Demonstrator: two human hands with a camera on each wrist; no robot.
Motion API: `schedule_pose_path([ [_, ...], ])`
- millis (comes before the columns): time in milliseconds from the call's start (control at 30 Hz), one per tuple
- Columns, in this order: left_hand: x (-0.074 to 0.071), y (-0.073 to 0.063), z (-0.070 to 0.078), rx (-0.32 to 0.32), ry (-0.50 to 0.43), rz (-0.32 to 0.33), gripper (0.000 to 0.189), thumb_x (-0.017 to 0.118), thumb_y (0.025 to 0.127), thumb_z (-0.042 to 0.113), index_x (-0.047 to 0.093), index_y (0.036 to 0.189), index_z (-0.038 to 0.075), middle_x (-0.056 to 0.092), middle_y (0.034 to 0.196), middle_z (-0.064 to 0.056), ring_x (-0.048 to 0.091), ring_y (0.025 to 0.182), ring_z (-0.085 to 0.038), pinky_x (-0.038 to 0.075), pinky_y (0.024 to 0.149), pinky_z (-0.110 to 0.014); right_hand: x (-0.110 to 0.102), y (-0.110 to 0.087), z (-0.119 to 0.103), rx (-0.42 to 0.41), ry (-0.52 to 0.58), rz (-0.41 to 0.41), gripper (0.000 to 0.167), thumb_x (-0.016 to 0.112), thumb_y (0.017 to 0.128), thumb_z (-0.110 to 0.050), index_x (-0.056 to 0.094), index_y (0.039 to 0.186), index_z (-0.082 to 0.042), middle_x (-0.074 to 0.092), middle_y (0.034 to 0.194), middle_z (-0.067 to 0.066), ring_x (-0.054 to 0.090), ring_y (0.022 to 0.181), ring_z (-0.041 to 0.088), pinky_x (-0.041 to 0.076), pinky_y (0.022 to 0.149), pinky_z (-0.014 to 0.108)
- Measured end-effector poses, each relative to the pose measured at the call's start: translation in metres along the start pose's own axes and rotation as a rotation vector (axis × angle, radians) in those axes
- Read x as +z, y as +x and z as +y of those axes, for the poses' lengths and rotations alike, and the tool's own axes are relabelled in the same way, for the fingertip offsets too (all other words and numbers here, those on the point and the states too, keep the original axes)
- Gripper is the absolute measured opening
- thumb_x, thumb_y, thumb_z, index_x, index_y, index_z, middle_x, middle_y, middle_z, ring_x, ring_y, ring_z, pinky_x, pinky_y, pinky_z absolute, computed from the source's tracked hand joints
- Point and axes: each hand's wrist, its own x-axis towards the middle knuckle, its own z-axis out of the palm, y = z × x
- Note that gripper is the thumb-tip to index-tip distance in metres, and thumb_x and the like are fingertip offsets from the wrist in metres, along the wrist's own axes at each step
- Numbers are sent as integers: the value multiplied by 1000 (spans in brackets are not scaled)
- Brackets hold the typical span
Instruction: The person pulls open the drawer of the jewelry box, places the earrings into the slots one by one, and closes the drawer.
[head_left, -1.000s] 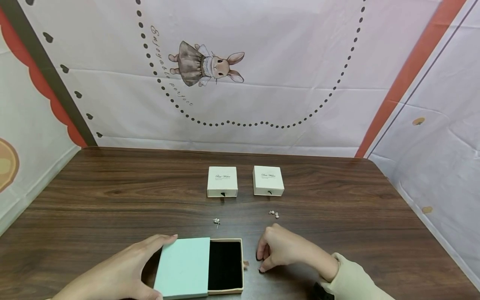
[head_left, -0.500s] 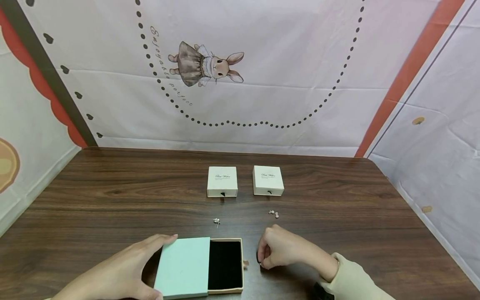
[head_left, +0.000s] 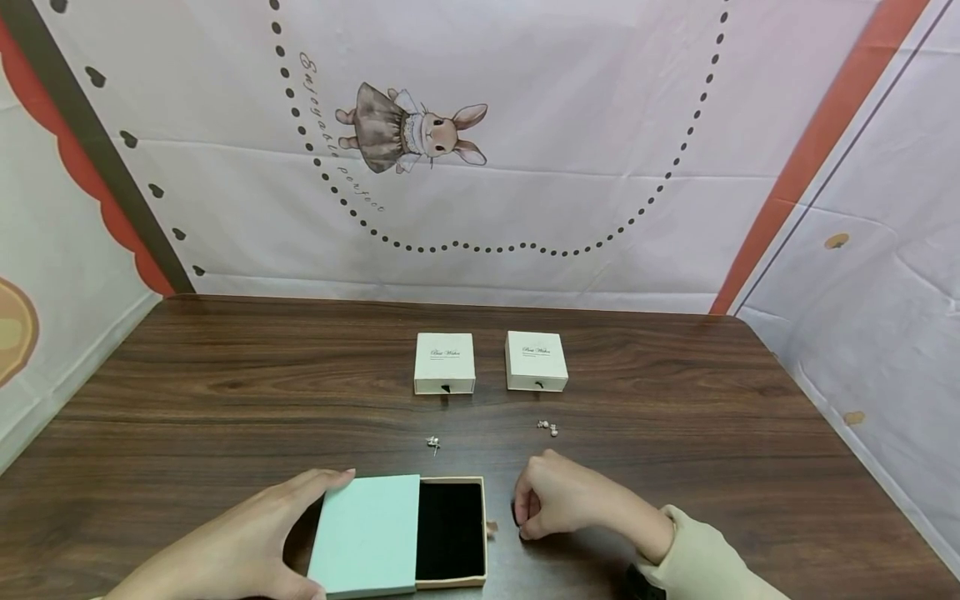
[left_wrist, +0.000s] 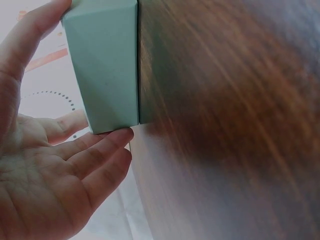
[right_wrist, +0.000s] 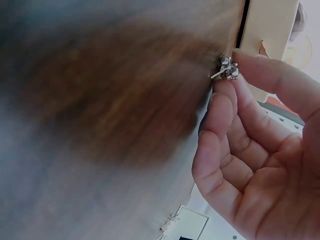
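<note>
My left hand [head_left: 255,533] spans the mint-green sleeve [head_left: 366,533] of a drawer-style gift box, gripping it with the thumb at the near edge and fingers at the far edge. The drawer [head_left: 483,550] sticks out to the right, showing a black pad [head_left: 452,533] inside and a small ribbon tab [head_left: 492,528]. Right of the box, my right hand [head_left: 558,496] is down at the tabletop. The right wrist view shows its thumb and fingertips pinching a small silver stud earring [right_wrist: 227,68] with its post sticking out.
Two small white boxes [head_left: 445,363] with black pull tabs stand farther back on the dark wood table [head_left: 262,400]. In front of them lie one little cluster of earrings [head_left: 433,442] and another pair of earrings [head_left: 548,428]. A printed cloth [head_left: 562,125] hangs behind the table.
My right thumb has drawn in toward the fingertips, so the pinch is tighter around the earring. The left hand and box have stayed in place.
</note>
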Motion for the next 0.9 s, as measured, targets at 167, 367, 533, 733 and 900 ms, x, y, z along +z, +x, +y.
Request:
schedule_pose_path([
  [167,0,0,0,-4,0,-1,100,74,62,58,32,141,13,41,136,-2,46,117,-29,47,78,-33,0,1,-1,-15,-41,6,16,68,65,-1,64,58,-15,50,48,-16,41,45,-6,38,47,12],
  [367,0,-1,0,-5,-3,-2,100,73,62,59,32,141,13,41,136,-3,46,117,-30,47,78,-33,-1,1,0,-22,-68,14,15,68,71,-2,65,61,-13,53,52,-16,43,47,-6,39,48,12],
  [533,0,-1,0,-3,-13,-1,100,73,62,59,32,141,13,40,136,-1,45,117,-28,47,79,-31,-5,0,-1,-27,-62,35,17,66,76,-3,64,64,-13,53,56,-16,42,49,-6,39,49,13],
  [733,0,0,0,-4,-9,-5,101,72,61,61,33,140,11,41,136,-4,46,115,-31,48,78,-34,-7,1,-2,-28,-54,76,15,65,78,-3,62,68,-13,49,56,-15,40,49,-6,39,49,14],
  [900,0,1,0,20,7,11,101,73,61,60,34,140,10,43,135,-6,47,115,-31,48,78,-33,-9,3,-2,-47,-49,88,8,65,76,-1,69,77,-9,59,64,-11,46,57,-6,42,54,14],
])
